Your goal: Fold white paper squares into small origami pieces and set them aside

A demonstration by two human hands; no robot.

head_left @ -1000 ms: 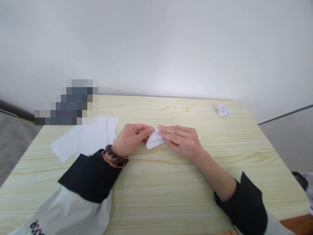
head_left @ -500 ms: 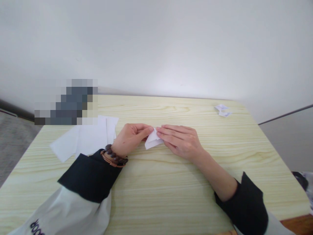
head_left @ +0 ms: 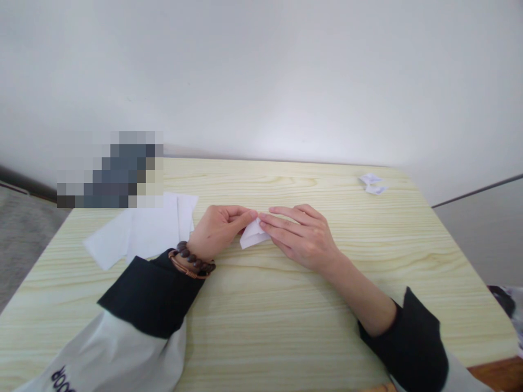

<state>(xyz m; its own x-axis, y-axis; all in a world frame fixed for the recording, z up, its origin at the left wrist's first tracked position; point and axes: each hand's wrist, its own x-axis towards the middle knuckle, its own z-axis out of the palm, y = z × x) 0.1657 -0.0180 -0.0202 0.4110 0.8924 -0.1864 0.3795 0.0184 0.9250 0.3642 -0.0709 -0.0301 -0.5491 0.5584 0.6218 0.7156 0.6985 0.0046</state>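
A small folded piece of white paper (head_left: pixel 252 235) is between my hands near the middle of the table. My left hand (head_left: pixel 218 228) pinches its upper left corner between thumb and forefinger. From the other side, my right hand (head_left: pixel 304 235) has its fingers on the paper's right part; its upper fingers are somewhat spread, and its thumb is hidden beneath. Flat white paper sheets (head_left: pixel 153 231) lie overlapping to the left of my left hand. Two small folded paper pieces (head_left: pixel 372 184) rest at the back right.
The pale wood-grain table (head_left: pixel 269 326) meets a white wall (head_left: pixel 261 81) at its far edge. A dark, pixelated object (head_left: pixel 118 174) stands at the back left, beside the sheets. Something dark and pale (head_left: pixel 506 305) shows beyond the right edge.
My right hand's upper fingers have lifted and spread apart, and its fingertips have shifted slightly left on the paper. My left hand keeps its pinch.
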